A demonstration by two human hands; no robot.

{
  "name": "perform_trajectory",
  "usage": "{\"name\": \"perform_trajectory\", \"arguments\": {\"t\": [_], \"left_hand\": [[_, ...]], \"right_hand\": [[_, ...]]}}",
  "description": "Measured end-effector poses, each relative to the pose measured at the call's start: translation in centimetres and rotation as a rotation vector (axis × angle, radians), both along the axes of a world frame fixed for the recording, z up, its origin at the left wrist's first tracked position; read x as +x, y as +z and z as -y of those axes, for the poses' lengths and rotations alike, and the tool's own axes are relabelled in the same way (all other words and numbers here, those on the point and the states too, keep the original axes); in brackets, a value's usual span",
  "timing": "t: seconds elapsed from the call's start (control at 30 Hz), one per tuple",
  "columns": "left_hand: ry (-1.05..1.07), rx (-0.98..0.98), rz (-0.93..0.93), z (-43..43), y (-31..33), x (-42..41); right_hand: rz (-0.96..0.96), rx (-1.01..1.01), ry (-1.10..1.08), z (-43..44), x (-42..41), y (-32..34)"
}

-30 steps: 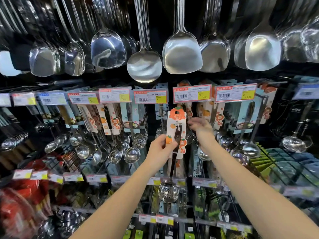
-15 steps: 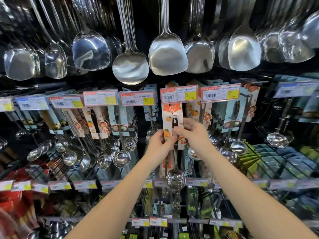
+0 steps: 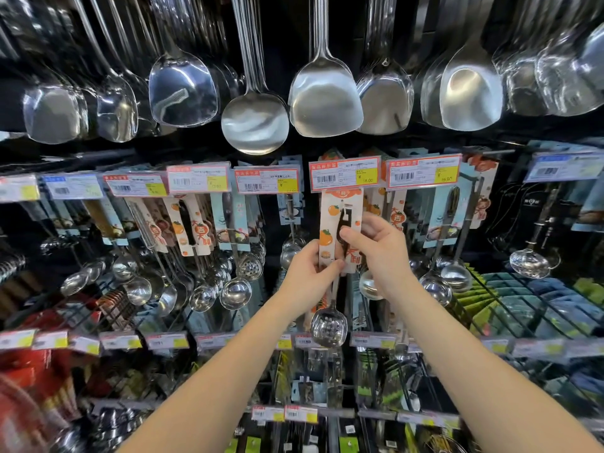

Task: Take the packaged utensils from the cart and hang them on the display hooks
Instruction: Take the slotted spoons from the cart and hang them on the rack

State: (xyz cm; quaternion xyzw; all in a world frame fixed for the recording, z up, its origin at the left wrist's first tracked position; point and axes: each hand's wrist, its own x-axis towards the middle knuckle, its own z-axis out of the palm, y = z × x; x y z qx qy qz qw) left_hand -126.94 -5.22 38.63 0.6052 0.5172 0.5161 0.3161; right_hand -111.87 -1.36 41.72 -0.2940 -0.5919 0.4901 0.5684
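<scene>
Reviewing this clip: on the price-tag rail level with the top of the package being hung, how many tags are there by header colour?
Red-headed price tags: 5
Blue-headed price tags: 2
Tag at the left edge, colour too blurred to tell: 1
Total: 8

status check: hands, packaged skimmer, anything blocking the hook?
Left hand and right hand both grip the packaged skimmer. Card top tucked behind the price tag; hook itself hidden. Neighbouring packs crowd close.
</scene>
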Motion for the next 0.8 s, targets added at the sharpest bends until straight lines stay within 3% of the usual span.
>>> {"name": "perform_trajectory", "arguments": {"t": [0.33,0.57,0.8], "left_hand": [[0.147,-0.082,0.068,-1.8,-0.4,1.5],[0.205,-0.156,-0.055,-4.6,0.4,0.9],[0.297,-0.281,-0.171,-5.6,0.0,0.7]], "right_hand": [[0.096,-0.074,-0.055,-3.7,-0.6,0.2],[0.191,-0.168,-0.097,-6.9,-1.6,0.7],[0.249,-0.271,-0.001,-8.3,-1.7,0.5]]}}
